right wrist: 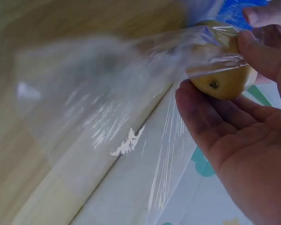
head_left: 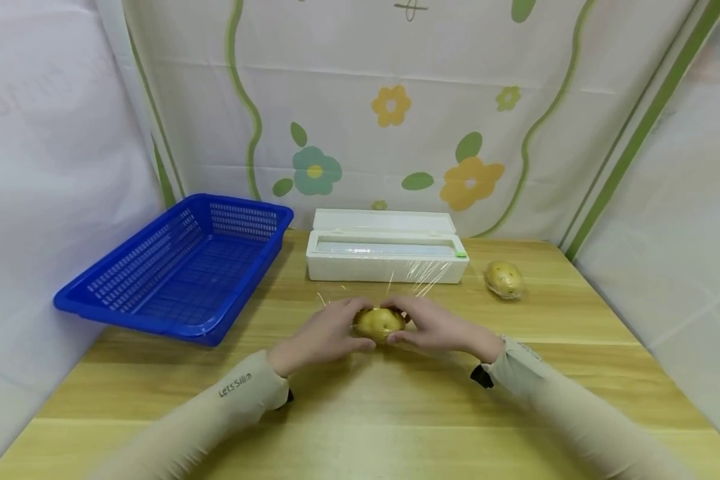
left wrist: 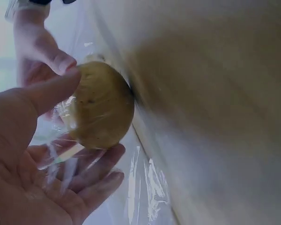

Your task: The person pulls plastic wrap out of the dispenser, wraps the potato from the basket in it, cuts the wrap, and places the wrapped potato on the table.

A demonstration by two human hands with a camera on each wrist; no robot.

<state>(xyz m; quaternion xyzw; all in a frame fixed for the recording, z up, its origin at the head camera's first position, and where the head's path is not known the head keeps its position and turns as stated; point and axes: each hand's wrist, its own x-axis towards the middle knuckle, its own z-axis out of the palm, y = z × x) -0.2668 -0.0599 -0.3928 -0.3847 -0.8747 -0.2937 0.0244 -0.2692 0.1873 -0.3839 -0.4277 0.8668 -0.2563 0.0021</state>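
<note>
A yellow potato point(head_left: 379, 325) sits in the middle of the table, between both hands. My left hand point(head_left: 324, 333) holds its left side, thumb in front and fingers behind. From the right, my right hand point(head_left: 441, 325) grips the other side in the same way. Clear cling film point(right wrist: 103, 98) lies around the potato and spreads out past the right hand as a loose, wrinkled sheet. In the left wrist view, film covers part of the potato point(left wrist: 103, 105) and the left palm. Glints of film also stretch from the potato toward the white box point(head_left: 390, 270).
The white box stands behind the hands with its lid point(head_left: 384, 219) raised and a film roll point(head_left: 384, 249) inside. A blue plastic basket point(head_left: 240, 303) is at the left. A second potato point(head_left: 504, 279), wrapped in film, lies at the right on the wooden table point(head_left: 360, 433).
</note>
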